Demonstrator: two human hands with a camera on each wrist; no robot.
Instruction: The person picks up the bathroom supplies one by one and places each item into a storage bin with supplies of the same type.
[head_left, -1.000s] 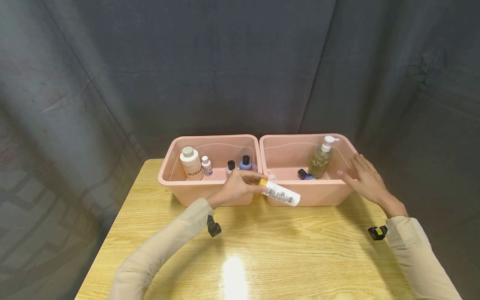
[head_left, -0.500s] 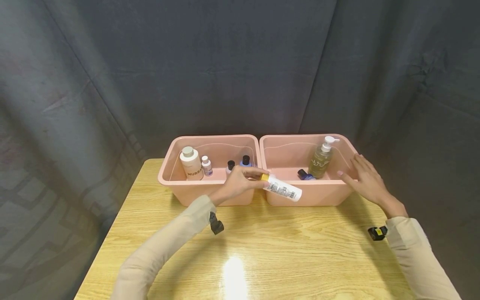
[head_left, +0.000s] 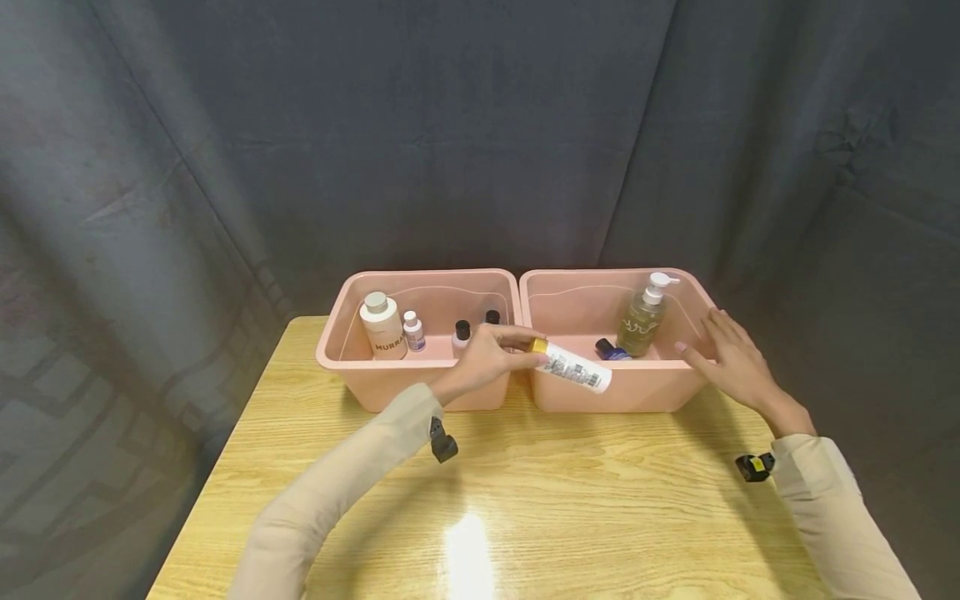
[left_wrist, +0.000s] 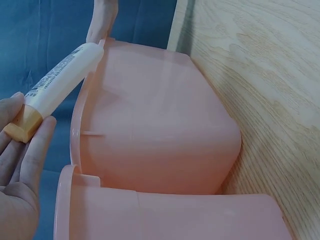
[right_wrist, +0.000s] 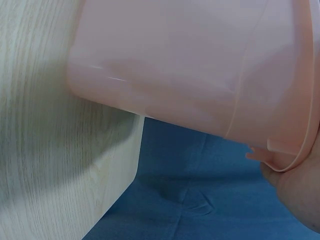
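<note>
In the head view my left hand pinches a white bottle by its yellow cap. Its printed body slants down to the right, in front of the right pink bin, around the height of the rim. My right hand rests at that bin's right rim, fingers extended along the side and thumb over the front corner. Inside stand a pump bottle of greenish liquid and, low beside it, a dark blue bottle with a black cap.
To the left, a second pink bin stands side by side with the first. It contains a large white bottle, a small white bottle and two black-capped bottles, partly hidden by my left hand. A dark curtain hangs behind the wooden table.
My left hand has moved a little to the right and up, carrying the white bottle further across the right bin's front. My right hand has stayed in place.
</note>
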